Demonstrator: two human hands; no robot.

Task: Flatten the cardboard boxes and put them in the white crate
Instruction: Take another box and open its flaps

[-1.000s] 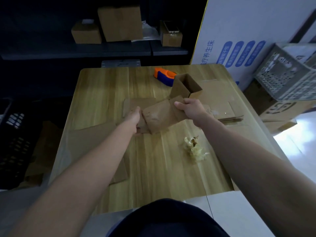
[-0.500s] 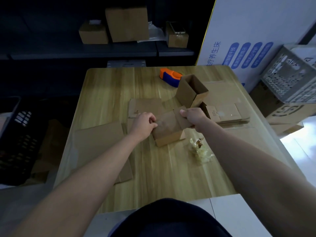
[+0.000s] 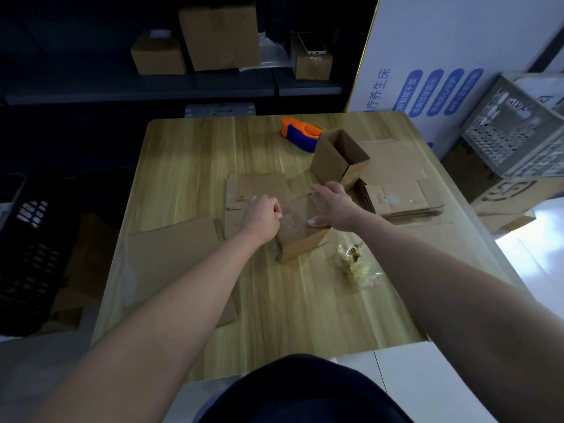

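A small brown cardboard box (image 3: 300,239) lies on its side in the middle of the wooden table (image 3: 189,166). My left hand (image 3: 262,216) is curled at the box's left top edge and pinches it. Over the right end of the box, my right hand (image 3: 334,206) lies with fingers stretched and thumb spread, pressing down. An open cardboard box (image 3: 337,158) stands upright just behind my right hand. To its right lies a stack of flattened boxes (image 3: 403,204). The white crate (image 3: 518,132) sits tilted on cartons at the far right, off the table.
A flat cardboard piece (image 3: 256,186) lies behind my hands and a larger sheet (image 3: 174,248) at the table's left. An orange and blue tape dispenser (image 3: 300,135) sits at the back. A crumpled tape wad (image 3: 355,265) lies front right. A black crate (image 3: 27,248) stands on the floor left.
The box has come down from a raised, tilted hold onto the table. My left hand curled at its left edge, and my right hand opened from a grip to a flat press.
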